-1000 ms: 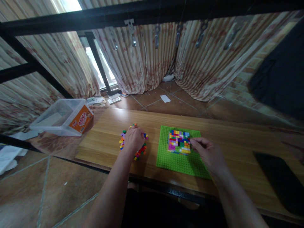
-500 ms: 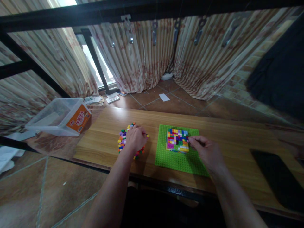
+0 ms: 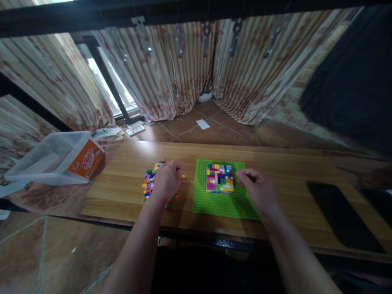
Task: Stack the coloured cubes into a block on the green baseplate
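head view gives me everything, so i read progress from it, with twelve o'clock pointing away from the person. the square brick build (image 3: 220,177) sits on the green baseplate (image 3: 225,207), towards its twelve o'clock edge; its sides look more than one layer deep, so i judge a good share is already built. its multicoloured top is mostly filled, though a dark patch near the middle could be a gap or just dark bricks. many loose bricks (image 3: 149,179) lie unused on the wooden table (image 3: 122,183), at the baseplate's nine o'clock, so plenty of material is left. the left hand (image 3: 167,179) is over that pile, fingers curled; i can't tell whether it grips one. the right hand (image 3: 257,188) is just off the build's three o'clock side, thumb and forefinger near each other; i can't make out any brick between them.
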Tool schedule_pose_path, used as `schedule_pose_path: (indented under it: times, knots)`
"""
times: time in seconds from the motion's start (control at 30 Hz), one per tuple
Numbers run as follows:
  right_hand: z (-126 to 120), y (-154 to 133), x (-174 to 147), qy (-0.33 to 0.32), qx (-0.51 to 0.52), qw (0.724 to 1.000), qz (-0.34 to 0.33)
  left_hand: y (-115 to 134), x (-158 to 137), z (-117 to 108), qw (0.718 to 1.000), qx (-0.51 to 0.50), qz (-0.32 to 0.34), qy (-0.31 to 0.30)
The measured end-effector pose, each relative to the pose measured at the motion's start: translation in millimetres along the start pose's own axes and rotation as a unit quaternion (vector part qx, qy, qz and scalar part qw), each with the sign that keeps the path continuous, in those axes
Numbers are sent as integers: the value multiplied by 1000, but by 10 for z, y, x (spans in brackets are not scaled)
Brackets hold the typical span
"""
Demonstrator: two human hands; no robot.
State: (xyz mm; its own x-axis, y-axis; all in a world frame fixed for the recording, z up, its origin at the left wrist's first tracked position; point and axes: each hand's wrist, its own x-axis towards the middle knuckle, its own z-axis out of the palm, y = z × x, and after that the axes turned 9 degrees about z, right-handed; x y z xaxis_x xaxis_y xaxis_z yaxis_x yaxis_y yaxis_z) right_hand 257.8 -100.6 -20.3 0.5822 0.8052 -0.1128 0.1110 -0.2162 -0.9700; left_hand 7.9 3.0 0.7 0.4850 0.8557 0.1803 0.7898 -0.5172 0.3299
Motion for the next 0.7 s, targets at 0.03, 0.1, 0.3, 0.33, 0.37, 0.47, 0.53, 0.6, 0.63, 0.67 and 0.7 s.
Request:
schedule_pose_path:
  times: [0.03,0.1,0.3,0.33,0.37,0.47,0.53,0.6,0.63,0.67,0.7]
  knots:
    - [7,-13,-2,5,12,1000,-4,15,1,0,1000,-27,3,10]
    - [21,-44,-10,9,30,999,-16,54,2,20,994,-101,12,27]
    - [52,-147,-92,-14,66,996,-52,330,-45,146,940,-328,83,40]
    - [55,-158,-114,-31,69,995,-58,396,-60,154,934,-343,98,37]
    - [58,-166,-138,-50,70,994,-65,461,-76,156,928,-354,112,33]
    - [75,-179,-213,-107,58,989,-84,627,-116,154,908,-393,140,22]
    - [96,-181,-254,-130,43,986,-99,697,-131,170,894,-424,145,16]
    - [119,-179,-276,-131,24,984,-116,736,-137,207,881,-452,142,15]
    - [128,-177,-279,-128,16,984,-125,747,-136,231,875,-463,138,16]
    - [135,-173,-278,-125,9,983,-134,754,-133,255,870,-475,131,17]
    - [138,-169,-274,-122,4,982,-142,756,-129,277,866,-485,122,18]
